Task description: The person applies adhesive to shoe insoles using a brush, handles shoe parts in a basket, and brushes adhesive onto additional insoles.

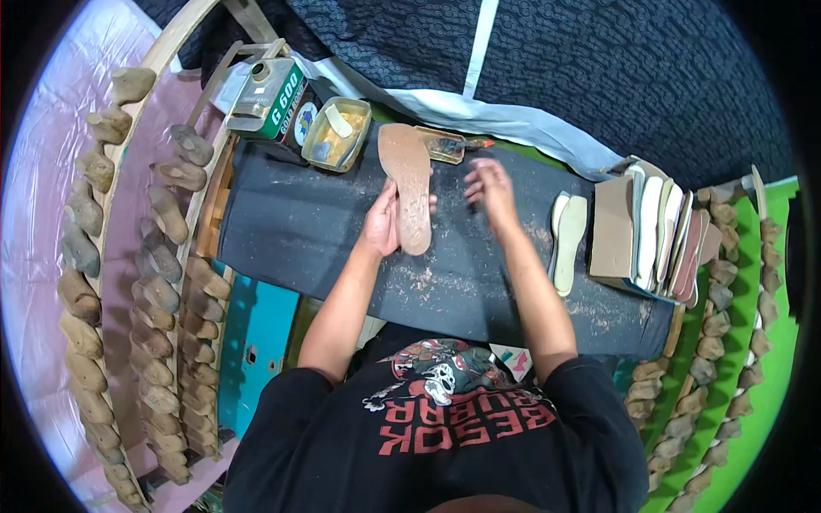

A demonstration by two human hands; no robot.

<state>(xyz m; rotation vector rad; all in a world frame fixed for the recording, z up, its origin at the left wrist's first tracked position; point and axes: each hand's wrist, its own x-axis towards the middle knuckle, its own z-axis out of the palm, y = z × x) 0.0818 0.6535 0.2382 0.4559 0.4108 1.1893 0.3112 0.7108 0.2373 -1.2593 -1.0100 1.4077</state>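
Observation:
My left hand (385, 221) is closed around a brown shoe sole (404, 175), gripping it by its narrow waist. The sole is held above the black-covered table, its broad end pointing away from me. To the right of it, my right hand (492, 192) hovers with its fingers loosely apart, slightly blurred, and nothing shows in them. Just beyond the sole lies a small amber tray (445, 147), partly hidden by it. A tub (363, 128) of yellowish paste, with a pale flat piece and a tool in it, stands to the left.
A metal can (272, 98) stands at the back left. Cream insoles (569, 239) lie on the table (325, 248) at the right, beside a cardboard box (613, 222) packed with soles. Scraps dot the cloth. Racks of wooden shoe lasts (158, 291) flank both sides.

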